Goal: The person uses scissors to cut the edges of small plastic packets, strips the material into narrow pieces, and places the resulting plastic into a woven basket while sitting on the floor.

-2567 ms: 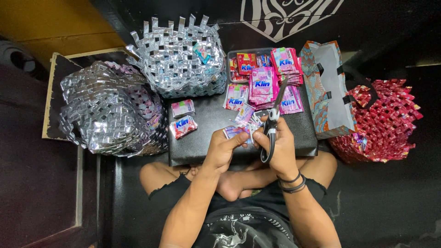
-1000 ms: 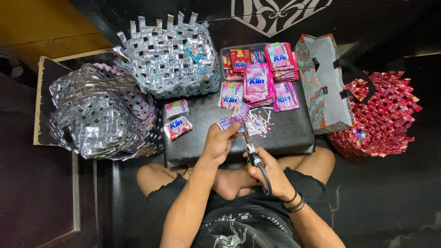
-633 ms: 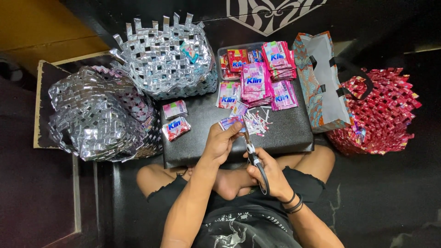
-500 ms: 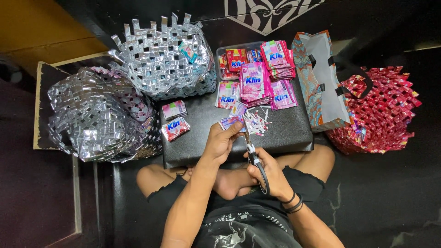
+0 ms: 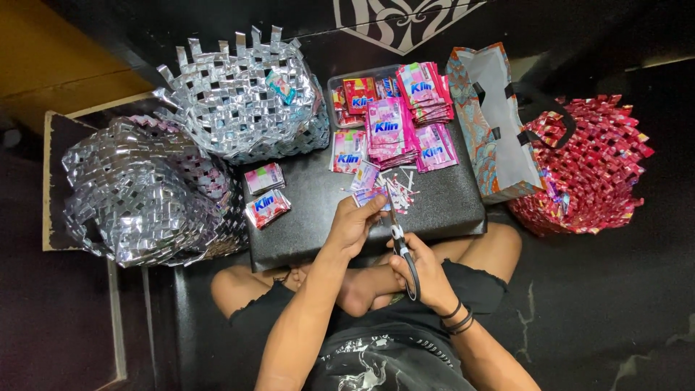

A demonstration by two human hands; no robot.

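Glossy plastic-foil sachets [image 5: 389, 134], pink and red. Shiny silver woven foil basket [image 5: 242, 101], crinkled. Metal scissors [image 5: 402, 242] with dark, probably plastic handles. Black textured board [image 5: 318, 217], slightly shiny. Red woven foil basket [image 5: 597, 163], glossy.

Dark floor [image 5: 615, 311], a yellow wall [image 5: 51, 58] at upper left.

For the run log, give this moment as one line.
left hand: holds sachet | right hand: scissors cutting it | black board
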